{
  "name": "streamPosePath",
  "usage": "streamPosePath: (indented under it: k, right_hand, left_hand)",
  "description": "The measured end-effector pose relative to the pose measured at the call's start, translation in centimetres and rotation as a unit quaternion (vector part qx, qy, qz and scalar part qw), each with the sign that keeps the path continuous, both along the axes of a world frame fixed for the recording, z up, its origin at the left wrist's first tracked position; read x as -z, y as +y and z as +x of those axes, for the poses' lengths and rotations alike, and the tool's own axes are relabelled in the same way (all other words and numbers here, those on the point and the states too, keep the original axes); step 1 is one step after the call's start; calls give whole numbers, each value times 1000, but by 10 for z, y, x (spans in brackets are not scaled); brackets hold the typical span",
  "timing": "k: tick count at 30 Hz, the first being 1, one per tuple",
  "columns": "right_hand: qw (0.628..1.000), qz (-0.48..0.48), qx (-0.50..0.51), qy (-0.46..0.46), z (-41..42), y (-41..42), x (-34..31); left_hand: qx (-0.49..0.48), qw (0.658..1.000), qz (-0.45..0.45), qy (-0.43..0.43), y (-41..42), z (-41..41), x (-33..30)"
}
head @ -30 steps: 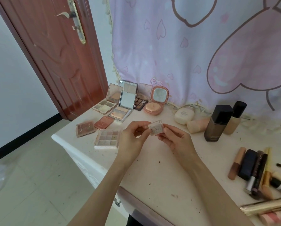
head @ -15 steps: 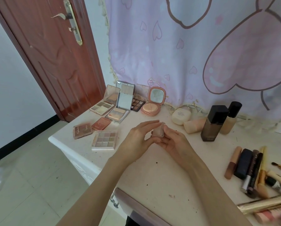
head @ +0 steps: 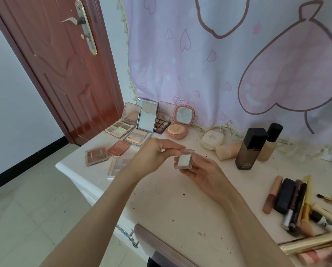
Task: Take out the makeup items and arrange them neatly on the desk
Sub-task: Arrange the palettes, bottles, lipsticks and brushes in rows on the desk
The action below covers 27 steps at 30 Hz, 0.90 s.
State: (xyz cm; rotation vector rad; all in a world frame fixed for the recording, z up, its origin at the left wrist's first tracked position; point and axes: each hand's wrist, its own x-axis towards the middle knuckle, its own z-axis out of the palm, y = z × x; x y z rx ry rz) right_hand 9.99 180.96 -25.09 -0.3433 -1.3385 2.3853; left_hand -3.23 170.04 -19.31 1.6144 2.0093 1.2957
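A small clear square compact [head: 184, 161] with a white pan sits over the middle of the white desk [head: 180, 201]. My right hand [head: 203, 173] holds it from below with curled fingers. My left hand [head: 155, 154] pinches its transparent lid at the top edge, and the lid stands lifted open. Behind my left wrist lies a clear eyeshadow palette [head: 118, 164], partly hidden. Several open palettes [head: 121, 128] and a round pink cushion compact [head: 178, 123] stand at the back left.
Two foundation bottles [head: 250, 148], a cream jar [head: 212, 140] and a beige tube [head: 228, 150] stand at the back right. Lipsticks, pencils and brushes [head: 296, 201] lie along the right edge. A red door [head: 61, 70] is at left, a pink curtain [head: 228, 64] behind.
The compact was held upright and closed between both hands; now it lies flat in my right hand with the lid lifted by my left fingers. The view shifted slightly.
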Motion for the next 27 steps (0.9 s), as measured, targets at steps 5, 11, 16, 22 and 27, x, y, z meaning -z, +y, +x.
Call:
streamPosePath:
  k: [5, 11, 16, 22, 27]
  right_hand:
    - [997, 58, 52, -7, -5, -7, -1]
    - [965, 184, 166, -84, -23, -6, -5]
    - [942, 213, 205, -158, -48, 7, -3]
    - [906, 268, 230, -233, -87, 20, -2]
    - [913, 246, 221, -237, -105, 22, -2]
  left_hand:
    - [1, 999, -40, -15, 8, -15, -10]
    - [-30, 997, -74, -12, 19, -23, -9]
    - [-191, 980, -47, -22, 11, -25, 18]
    - [-304, 934, -156, 106, 8, -23, 58]
    - [-326, 918, -163, 153, 19, -36, 63]
